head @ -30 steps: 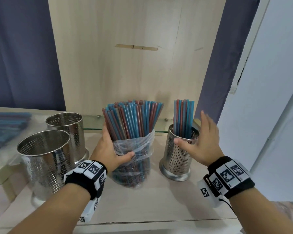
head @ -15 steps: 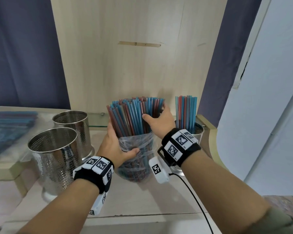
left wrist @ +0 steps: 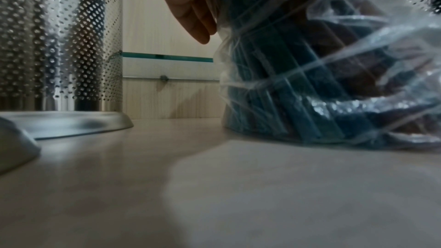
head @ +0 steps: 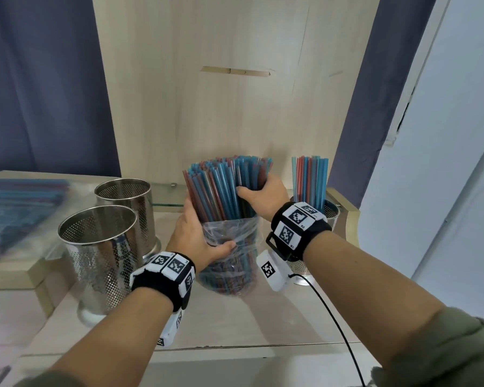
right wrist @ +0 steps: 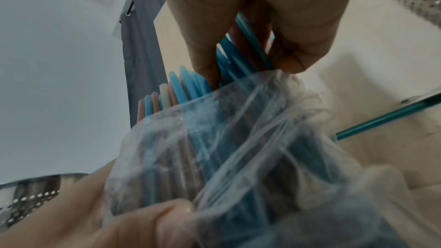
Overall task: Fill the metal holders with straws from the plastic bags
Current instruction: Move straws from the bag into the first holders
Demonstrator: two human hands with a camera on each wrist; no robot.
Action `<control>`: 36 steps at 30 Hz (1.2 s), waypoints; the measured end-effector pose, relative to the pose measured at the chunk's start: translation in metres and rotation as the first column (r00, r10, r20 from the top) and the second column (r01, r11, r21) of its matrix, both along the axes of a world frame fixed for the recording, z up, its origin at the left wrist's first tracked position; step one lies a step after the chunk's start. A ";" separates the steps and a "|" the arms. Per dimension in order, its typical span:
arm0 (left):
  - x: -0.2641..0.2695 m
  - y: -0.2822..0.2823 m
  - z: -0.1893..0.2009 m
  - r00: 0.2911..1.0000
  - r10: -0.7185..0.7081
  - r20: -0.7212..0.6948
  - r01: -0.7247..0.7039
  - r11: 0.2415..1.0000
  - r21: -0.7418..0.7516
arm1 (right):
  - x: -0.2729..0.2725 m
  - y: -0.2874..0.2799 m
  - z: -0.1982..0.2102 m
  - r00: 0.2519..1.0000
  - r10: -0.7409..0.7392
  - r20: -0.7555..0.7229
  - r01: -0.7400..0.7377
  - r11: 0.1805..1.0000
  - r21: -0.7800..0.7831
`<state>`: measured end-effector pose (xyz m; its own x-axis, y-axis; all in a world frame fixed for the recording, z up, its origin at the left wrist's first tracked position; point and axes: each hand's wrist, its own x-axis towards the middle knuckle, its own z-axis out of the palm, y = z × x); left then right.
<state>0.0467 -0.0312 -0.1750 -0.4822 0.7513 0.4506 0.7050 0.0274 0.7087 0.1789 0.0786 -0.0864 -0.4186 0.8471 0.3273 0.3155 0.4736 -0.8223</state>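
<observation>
Thin, crinkly, see-through plastic: a bag standing upright on the smooth pale wood shelf, in the middle. Packed tight with long round straws, blue and red, tops poking out of the open bag.

Left hand wrapped round the bag's left side, thumb across the front, fingers curled behind, squeezing the plastic into folds. Right hand up at the straw tops, thumb pushed in among them, fingers curled round a bunch on the right side.

Three shiny metal holders, round like cups and full of tiny holes. Two on the left with nothing seen inside: near holder and back holder, side by side. Right holder just beside the bag, with a small bunch of straws standing up in it.

One second ago, right hand flat and open by the right holder, touching no straws. Half a second ago, already on the straw tops, same as now. Left hand on the bag all along.

More bagged straws far left, too blurry to make out well. Most of the right holder hidden behind the right wrist band. Right fingers behind the straws hidden in the head view. Left wrist view dim: only the bag bottom, fingertips and a holder wall. Right wrist view blurry, fingers gripping straws above the bag mouth.
</observation>
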 end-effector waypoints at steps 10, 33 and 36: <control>0.000 0.002 -0.001 1.000 0.014 0.012 -0.014 1.000 -0.015 | 0.000 -0.004 0.002 0.992 -0.119 -0.029 0.119 0.993 0.005; 0.001 0.000 0.001 0.999 0.019 0.025 -0.018 0.999 -0.033 | 0.048 0.028 0.111 0.733 -0.029 -0.679 0.033 0.999 -0.006; 0.001 0.000 0.002 0.999 0.012 0.031 -0.011 1.000 -0.024 | 0.077 0.035 0.135 0.674 0.012 -0.739 -0.005 1.000 0.013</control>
<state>0.0479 -0.0313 -0.1733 -0.5041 0.7559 0.4176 0.6824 0.0523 0.7291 0.2557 0.1136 0.0489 -0.0442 0.8402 0.5405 -0.3969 0.4817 -0.7813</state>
